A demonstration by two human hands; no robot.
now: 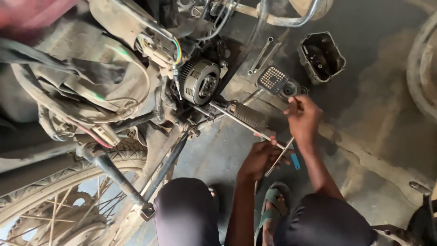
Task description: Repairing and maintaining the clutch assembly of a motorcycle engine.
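Observation:
My left hand grips the crossbar of a long T-handle wrench. The wrench's thin shaft runs up-left to the engine, just below the exposed round clutch of a dirty motorcycle. My right hand hovers just right of the shaft. Its fingertips are pinched together near a round dark part on the floor. Whether they hold something is too small to tell. A ribbed rubber footpeg sticks out beside the shaft.
A removed engine cover lies open on the concrete floor at the upper right, with two spanners left of it. A gridded pedal pad sits by the round part. The spoked wheel fills the lower left. A small blue item lies near my sandalled foot.

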